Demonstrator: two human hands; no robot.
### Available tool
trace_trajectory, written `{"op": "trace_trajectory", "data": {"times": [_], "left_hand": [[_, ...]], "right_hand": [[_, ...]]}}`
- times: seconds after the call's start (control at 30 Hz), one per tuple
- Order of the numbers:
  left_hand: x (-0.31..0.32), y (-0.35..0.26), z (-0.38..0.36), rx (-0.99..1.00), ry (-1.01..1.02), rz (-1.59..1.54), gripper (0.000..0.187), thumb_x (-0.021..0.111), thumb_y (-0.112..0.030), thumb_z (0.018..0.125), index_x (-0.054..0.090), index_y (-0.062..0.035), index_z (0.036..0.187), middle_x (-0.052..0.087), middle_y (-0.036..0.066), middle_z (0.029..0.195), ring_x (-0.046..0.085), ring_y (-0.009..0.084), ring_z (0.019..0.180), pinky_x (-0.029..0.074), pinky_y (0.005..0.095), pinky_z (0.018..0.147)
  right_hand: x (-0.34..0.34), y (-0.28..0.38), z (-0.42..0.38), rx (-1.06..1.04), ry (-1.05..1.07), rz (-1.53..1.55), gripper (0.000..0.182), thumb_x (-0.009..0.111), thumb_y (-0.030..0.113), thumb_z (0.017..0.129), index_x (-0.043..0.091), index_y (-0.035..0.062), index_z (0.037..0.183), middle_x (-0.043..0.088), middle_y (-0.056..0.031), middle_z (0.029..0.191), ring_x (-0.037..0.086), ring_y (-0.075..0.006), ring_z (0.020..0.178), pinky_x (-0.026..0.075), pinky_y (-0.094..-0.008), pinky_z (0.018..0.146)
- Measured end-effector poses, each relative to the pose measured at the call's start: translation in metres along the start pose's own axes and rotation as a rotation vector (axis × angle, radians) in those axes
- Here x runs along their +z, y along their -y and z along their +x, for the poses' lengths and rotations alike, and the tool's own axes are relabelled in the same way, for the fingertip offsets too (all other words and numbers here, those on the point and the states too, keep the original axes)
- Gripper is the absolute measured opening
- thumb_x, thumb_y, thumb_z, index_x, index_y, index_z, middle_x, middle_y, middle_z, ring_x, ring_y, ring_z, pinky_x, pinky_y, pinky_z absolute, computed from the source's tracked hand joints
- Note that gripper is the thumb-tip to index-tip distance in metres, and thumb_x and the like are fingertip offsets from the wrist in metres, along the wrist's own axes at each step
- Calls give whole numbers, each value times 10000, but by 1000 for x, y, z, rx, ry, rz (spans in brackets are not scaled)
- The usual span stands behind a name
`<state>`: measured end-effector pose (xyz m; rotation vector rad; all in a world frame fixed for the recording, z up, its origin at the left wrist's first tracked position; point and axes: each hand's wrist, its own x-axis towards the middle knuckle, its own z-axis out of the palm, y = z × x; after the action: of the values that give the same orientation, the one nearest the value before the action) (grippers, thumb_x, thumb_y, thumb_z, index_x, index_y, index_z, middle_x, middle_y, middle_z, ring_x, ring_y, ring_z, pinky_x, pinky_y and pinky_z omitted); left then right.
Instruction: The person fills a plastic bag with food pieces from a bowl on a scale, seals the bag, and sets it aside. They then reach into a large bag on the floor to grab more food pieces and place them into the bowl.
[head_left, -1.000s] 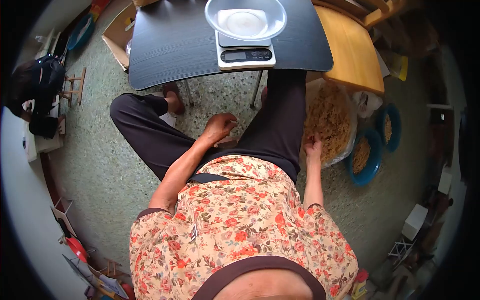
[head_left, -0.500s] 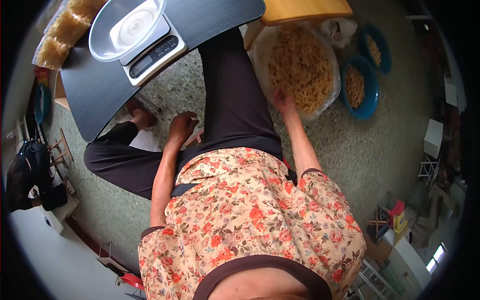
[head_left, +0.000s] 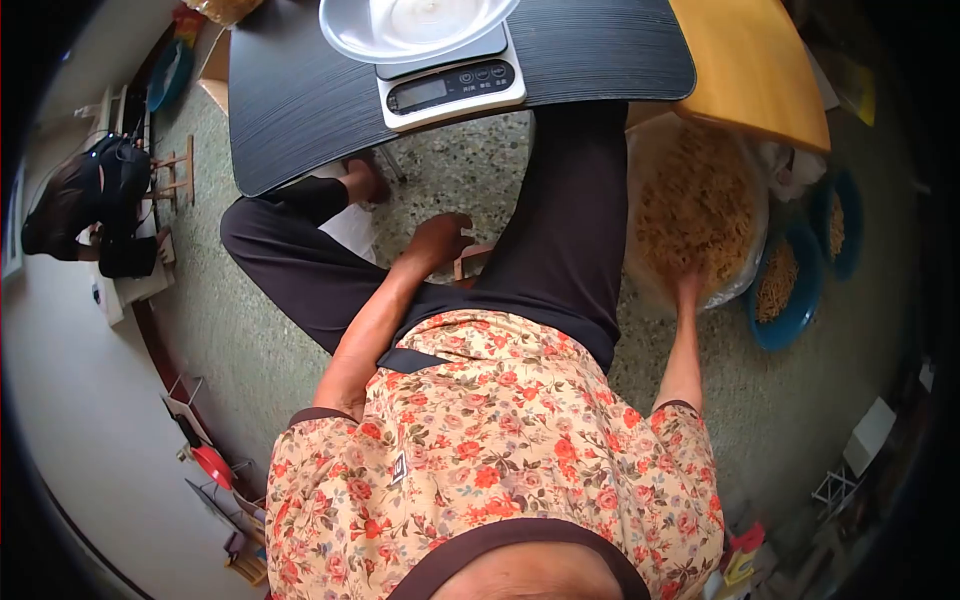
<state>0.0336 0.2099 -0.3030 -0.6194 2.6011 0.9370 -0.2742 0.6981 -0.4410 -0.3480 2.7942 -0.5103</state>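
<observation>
My right hand (head_left: 689, 285) reaches down into a large clear plastic bag (head_left: 755, 270) full of small yellow-brown dry pieces (head_left: 697, 200). Its fingers are sunk among the pieces, so their grip is hidden. My left hand (head_left: 438, 241) hovers over my lap with its fingers loosely bent and apart, and nothing shows in it. Ahead, a clear plastic bowl (head_left: 385, 38) sits on a white digital kitchen scale (head_left: 450, 92), on a black tabletop (head_left: 300, 120).
Two blue basins (head_left: 812, 315) holding stick-like pieces stand on the floor right of the bag. A yellow wooden top (head_left: 750, 70) overhangs the bag's far side. Part of a packed bag (head_left: 222, 8) shows at the top left. Another person (head_left: 90, 200) is at far left.
My right hand has gone from the near edge of the pieces deeper into them. The view has shifted, so the table and bag appear lower and farther right. My left hand stays over my lap.
</observation>
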Motion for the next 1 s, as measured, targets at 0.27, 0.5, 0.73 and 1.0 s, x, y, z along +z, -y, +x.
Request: {"op": "trace_trajectory", "data": {"times": [0.27, 0.5, 0.73, 1.0], "left_hand": [[4, 1, 1, -4, 57, 25, 351, 730, -224, 823, 702, -54, 1129, 719, 185, 981, 694, 362, 937, 538, 449, 822], [7, 3, 2, 8, 84, 68, 361, 731, -243, 826, 702, -59, 1135, 719, 189, 1002, 689, 370, 950, 534, 451, 839], [4, -15, 11, -52, 195, 56, 398, 755, -248, 811, 703, -46, 1150, 706, 217, 1100, 671, 384, 1044, 520, 450, 908], [3, -15, 10, -101, 199, 15, 391, 754, -246, 808, 701, -47, 1140, 714, 208, 1024, 688, 374, 970, 530, 445, 851]], "right_hand": [[0, 84, -11, 224, 22, -102, 924, 851, 353, 735, 400, 144, 1514, 429, -264, 1471, 434, -472, 1302, 422, -532, 1031], [15, 39, 13, 86, -16, 88, 646, 738, 302, 874, 523, 30, 1419, 618, -207, 1325, 601, -322, 1194, 479, -439, 985], [34, 1, 57, 152, -223, 81, 648, 737, 319, 821, 557, 31, 1373, 685, -187, 1121, 662, -282, 927, 509, -395, 756], [-19, 52, 87, 312, -309, 888, 729, 831, 68, 753, 533, 15, 1417, 690, -126, 1159, 671, -189, 920, 515, -338, 725]]}}
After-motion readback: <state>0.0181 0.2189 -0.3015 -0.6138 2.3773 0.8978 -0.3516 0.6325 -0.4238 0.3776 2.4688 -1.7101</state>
